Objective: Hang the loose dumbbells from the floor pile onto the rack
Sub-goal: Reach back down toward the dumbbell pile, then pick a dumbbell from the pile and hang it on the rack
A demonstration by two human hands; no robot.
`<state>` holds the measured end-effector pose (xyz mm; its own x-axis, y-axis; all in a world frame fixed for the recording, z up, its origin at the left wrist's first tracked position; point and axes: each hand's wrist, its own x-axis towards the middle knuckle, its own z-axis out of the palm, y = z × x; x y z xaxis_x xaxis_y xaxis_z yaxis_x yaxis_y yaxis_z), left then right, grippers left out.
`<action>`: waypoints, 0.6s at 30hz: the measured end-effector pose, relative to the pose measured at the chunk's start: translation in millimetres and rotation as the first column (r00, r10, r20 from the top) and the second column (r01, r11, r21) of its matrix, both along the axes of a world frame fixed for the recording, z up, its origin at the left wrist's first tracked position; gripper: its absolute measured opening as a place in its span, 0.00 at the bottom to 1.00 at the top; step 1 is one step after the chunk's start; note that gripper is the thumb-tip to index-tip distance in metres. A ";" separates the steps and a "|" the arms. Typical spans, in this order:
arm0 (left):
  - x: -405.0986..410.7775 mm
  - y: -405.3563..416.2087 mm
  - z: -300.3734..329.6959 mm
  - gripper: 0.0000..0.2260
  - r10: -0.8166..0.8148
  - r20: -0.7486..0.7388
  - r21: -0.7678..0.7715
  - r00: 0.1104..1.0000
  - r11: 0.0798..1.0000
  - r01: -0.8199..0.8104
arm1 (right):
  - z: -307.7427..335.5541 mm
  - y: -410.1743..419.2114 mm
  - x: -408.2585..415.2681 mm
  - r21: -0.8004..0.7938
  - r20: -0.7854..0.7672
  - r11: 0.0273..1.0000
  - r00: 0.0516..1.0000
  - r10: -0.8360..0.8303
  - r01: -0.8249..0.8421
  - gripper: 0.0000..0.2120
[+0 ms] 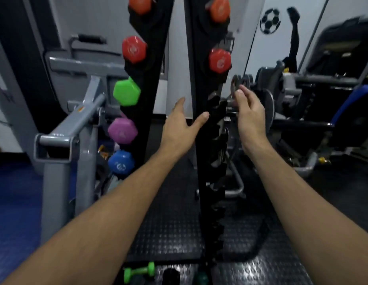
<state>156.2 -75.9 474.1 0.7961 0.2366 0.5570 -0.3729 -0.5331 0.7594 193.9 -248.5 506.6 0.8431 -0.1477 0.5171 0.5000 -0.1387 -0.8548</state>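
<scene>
Dumbbells were the job, and one green dumbbell [139, 272] lay on the floor [174, 229] at the bottom edge of my view, just at the foot of the rack [201, 140]. Beside it sat a couple of darker shapes, too blurred for me to name. On the rack's left upright, coloured heads showed down the column: orange, red, green [126, 91], purple [122, 130] and blue [121, 163]. The right upright carried only two, orange and red [219, 60], with bare cradles below them.

My left hand [180, 128] was spread, fingers straight, thumb just beside the right upright; whether it touched, I could not tell. My right hand [250, 112] hung loosely curled near the bare cradles, holding nothing. Both were well apart from the floor pile.

I judged the green dumbbell small and light enough for one hand. Its coat looked smooth and glossy, so possibly a little slippery, yet stiff and in no way fragile. The sensible hold was the narrow bar between the two hex heads, fingers wrapped right round. The flat faces should keep it from rolling on the studded mat. Hanging it would call for the bar to drop into a cradle with a head on each side, so I meant to keep it level.
</scene>
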 end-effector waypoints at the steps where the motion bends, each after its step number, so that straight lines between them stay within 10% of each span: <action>1: -7.2 6.6 -20.5 0.39 0.011 -0.037 -0.003 0.999 1.000 -0.011 | -20.6 -2.2 -9.4 -0.009 -0.010 1.000 1.000 0.001 -0.001 0.24; 11: -87.4 53.8 -229.8 0.27 -0.052 -0.501 -0.063 0.864 0.998 0.023 | -245.6 -5.1 -97.3 -0.121 -0.380 0.989 0.925 0.030 -0.082 0.24; 18: -142.8 76.8 -369.9 0.26 -0.029 -0.776 -0.130 0.631 0.985 -0.114 | -395.8 5.9 -141.3 -0.168 -0.760 0.948 0.648 0.051 -0.272 0.25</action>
